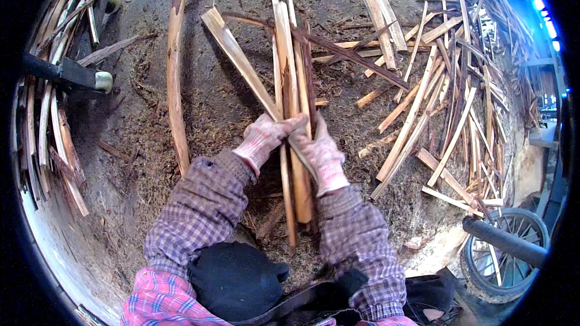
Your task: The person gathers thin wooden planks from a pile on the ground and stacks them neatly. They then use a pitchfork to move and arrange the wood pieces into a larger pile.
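Observation:
Upright in front of me stands a bundle of wooden strips (283, 54), some pale and some with dark bark. My left hand (266, 140), in a pale pinkish work glove, is closed around the bundle from the left. My right hand (321, 152), gloved alike, grips it from the right, close beside the left. One pale strip (238, 54) slants across the others, its upper end leaning out to the left, and passes through the grip of the hands. The gloves hide where the strips meet. Below the hands, the lower ends of the strips hang toward my lap.
A long barked slab (175, 72) lies on the debris-strewn floor (142, 108) to the left. Several loose strips (417, 115) are heaped on the right, above a spoked wheel (507, 253). At the far left, a metal rack with casters (104, 82) holds more strips.

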`<action>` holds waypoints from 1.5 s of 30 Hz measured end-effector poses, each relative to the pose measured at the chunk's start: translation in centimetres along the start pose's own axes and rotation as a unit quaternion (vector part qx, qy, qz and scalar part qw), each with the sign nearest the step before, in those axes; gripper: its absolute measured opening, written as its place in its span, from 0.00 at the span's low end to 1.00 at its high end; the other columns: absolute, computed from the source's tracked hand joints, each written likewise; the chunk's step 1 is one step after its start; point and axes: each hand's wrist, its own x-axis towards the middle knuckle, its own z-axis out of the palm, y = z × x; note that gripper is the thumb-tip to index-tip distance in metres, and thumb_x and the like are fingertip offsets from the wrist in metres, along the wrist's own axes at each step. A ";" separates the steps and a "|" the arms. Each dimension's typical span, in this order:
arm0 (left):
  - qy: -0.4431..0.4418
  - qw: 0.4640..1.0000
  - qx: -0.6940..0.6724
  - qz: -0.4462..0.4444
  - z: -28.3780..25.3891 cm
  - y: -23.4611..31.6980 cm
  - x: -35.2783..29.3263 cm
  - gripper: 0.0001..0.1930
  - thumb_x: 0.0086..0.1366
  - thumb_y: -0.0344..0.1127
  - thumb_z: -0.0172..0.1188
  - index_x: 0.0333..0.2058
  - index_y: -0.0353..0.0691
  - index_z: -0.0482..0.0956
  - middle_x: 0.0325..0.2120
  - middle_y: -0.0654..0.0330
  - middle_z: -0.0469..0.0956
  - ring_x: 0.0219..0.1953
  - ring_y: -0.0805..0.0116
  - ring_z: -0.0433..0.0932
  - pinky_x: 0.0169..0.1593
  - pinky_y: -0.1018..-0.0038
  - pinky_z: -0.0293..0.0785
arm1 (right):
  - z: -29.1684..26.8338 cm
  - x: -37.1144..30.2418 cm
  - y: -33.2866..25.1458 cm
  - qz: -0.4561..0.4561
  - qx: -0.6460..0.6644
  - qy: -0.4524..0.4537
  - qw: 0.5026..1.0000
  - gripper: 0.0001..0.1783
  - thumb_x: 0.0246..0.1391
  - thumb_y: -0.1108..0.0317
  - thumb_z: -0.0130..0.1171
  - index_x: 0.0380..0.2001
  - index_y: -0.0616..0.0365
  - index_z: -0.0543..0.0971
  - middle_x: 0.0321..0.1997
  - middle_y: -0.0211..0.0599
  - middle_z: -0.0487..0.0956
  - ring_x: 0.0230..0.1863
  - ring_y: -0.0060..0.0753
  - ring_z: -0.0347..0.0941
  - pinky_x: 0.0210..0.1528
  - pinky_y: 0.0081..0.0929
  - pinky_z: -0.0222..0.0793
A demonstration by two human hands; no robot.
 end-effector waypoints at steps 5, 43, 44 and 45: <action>-0.065 0.978 -0.196 -0.029 0.6 -3.6 -0.1 0.24 0.43 0.35 0.71 0.40 0.32 0.74 0.31 0.57 0.78 0.29 0.70 0.76 0.34 0.75 0.74 | 2.7 -0.3 6.6 -0.040 -0.055 0.005 0.998 0.41 0.50 0.54 0.51 0.62 0.53 0.45 0.46 0.48 0.69 0.41 0.41 0.71 0.39 0.30 0.70; 0.062 0.984 -0.113 -0.120 1.5 -2.0 1.3 0.26 0.45 0.28 0.67 0.45 0.34 0.69 0.34 0.59 0.76 0.34 0.70 0.76 0.42 0.74 0.74 | -20.0 20.8 -5.7 -0.008 -0.472 0.303 0.828 0.56 0.26 0.40 0.67 0.56 0.56 0.55 0.53 0.47 0.62 0.55 0.45 0.61 0.52 0.41 0.61; 0.065 0.987 -0.104 -0.104 1.5 -2.5 1.3 0.26 0.46 0.29 0.66 0.45 0.34 0.69 0.33 0.60 0.76 0.34 0.70 0.76 0.41 0.74 0.74 | -20.5 20.9 -6.0 0.006 -0.461 0.304 0.834 0.53 0.27 0.43 0.68 0.55 0.56 0.56 0.52 0.47 0.64 0.54 0.45 0.62 0.51 0.41 0.63; 0.065 0.989 -0.096 -0.093 1.6 -2.2 1.2 0.25 0.46 0.31 0.66 0.45 0.35 0.70 0.33 0.60 0.76 0.33 0.70 0.76 0.40 0.74 0.74 | -20.9 20.7 -6.5 0.021 -0.447 0.289 0.846 0.50 0.29 0.45 0.68 0.54 0.56 0.58 0.52 0.48 0.64 0.54 0.47 0.63 0.52 0.41 0.63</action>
